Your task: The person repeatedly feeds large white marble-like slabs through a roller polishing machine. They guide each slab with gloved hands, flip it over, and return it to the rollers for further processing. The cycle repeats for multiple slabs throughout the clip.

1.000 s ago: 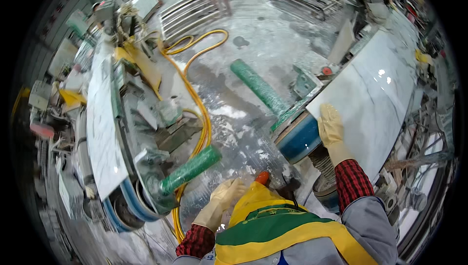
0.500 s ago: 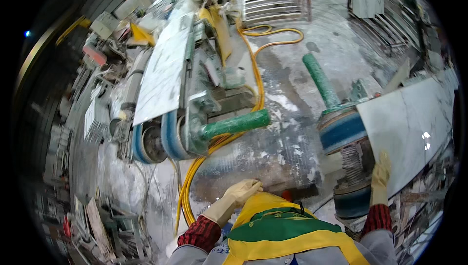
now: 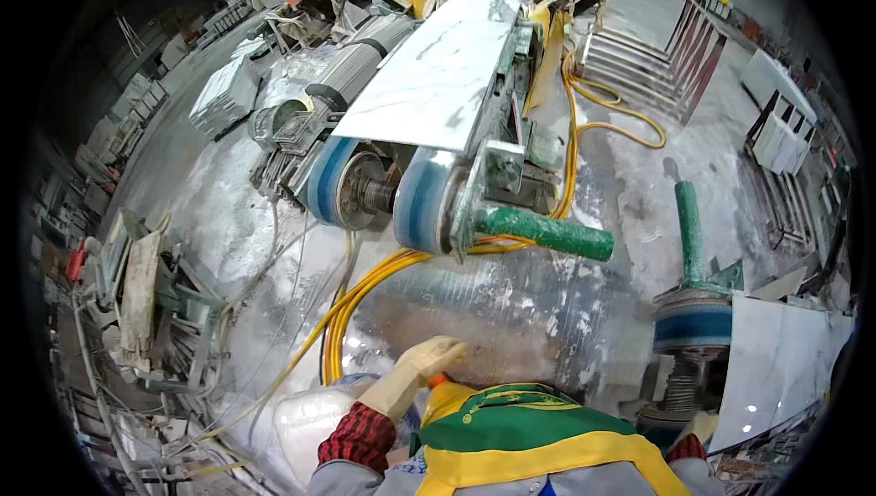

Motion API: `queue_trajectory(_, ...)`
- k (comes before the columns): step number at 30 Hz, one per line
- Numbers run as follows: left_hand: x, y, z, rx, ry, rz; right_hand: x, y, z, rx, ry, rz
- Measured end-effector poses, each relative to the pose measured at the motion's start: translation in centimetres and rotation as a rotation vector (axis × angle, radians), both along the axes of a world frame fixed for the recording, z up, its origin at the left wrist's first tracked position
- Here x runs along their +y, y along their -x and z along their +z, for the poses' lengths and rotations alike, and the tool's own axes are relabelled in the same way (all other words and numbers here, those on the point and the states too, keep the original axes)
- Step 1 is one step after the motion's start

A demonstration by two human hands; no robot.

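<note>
My left hand (image 3: 427, 364), in a cream rubber glove with a red-and-black checked cuff, hovers in front of my green and yellow apron (image 3: 511, 418). Its fingers are curled together; whether anything is inside is hidden. A small orange-red thing (image 3: 440, 379) shows just below it. Low on the right, my right hand (image 3: 701, 427), gloved the same way, is beside the near left edge of a white marble slab (image 3: 776, 359). Its fingers are small and partly hidden. That slab lies over blue-banded rollers (image 3: 692, 324) with a green tube (image 3: 688, 231) sticking up behind.
Ahead, another veined slab (image 3: 429, 76) rests on a conveyor with blue rollers (image 3: 424, 199) and a green tube (image 3: 547, 233) jutting right. Yellow hoses (image 3: 365, 291) cross the floor. Scrap pieces (image 3: 141, 304) lie left; a slatted metal rack (image 3: 630, 67) stands far right.
My view has turned left and lifted, so the conveyor and slabs sit further right. My left hand stays near the apron; my right hand is now lower and less visible beside the slab.
</note>
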State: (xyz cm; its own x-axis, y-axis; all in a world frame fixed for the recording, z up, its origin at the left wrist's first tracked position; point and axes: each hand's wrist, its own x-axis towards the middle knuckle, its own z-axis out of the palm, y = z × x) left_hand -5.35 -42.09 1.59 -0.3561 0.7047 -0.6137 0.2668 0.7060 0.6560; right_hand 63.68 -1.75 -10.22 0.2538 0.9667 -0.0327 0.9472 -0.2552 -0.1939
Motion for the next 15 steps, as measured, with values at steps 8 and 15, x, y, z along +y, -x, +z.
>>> queue_trajectory(8,-11.4,11.6,-6.0,-0.070,-0.274,0.469,1.1,36.7,-0.4,0.229,-0.233,0.637)
queue_trajectory(15,-18.8,14.5,-7.3,-0.182,-0.357,0.879,-6.2,63.8,5.9,0.120,-0.230,1.222)
